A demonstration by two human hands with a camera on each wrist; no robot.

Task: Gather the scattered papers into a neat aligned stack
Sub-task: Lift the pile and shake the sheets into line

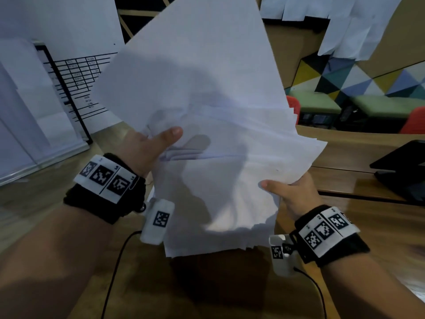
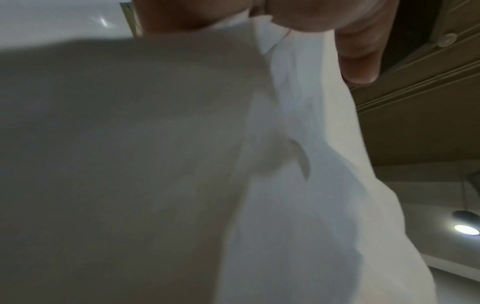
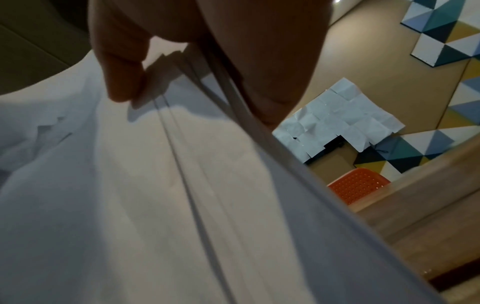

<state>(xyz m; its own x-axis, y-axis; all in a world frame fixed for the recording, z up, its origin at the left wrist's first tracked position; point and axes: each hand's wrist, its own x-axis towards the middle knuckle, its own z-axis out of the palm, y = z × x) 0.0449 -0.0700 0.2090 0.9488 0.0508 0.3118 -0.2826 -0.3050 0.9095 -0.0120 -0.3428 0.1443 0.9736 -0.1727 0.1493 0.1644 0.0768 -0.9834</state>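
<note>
A loose, uneven bundle of white papers point(image 1: 207, 116) is lifted above the wooden table point(image 1: 368, 238), its sheets fanned out and crumpled near the middle. My left hand point(image 1: 158, 141) pinches the bundle's left edge, thumb on top and fingers hidden beneath. My right hand point(image 1: 292, 192) grips the lower right edge the same way. In the left wrist view the papers point(image 2: 298, 164) fill the frame under my left hand point(image 2: 350, 51). Seen from the right wrist, several sheet edges point(image 3: 194, 185) run below my right hand point(image 3: 124, 78).
More white sheets and a printed table chart point(image 1: 78, 77) lie at the left on the table. A dark laptop point(image 1: 404, 166) sits at the right edge. Red chairs point(image 1: 414, 123) and a wall with coloured triangles point(image 1: 368, 81) and hanging papers point(image 1: 358, 26) stand behind.
</note>
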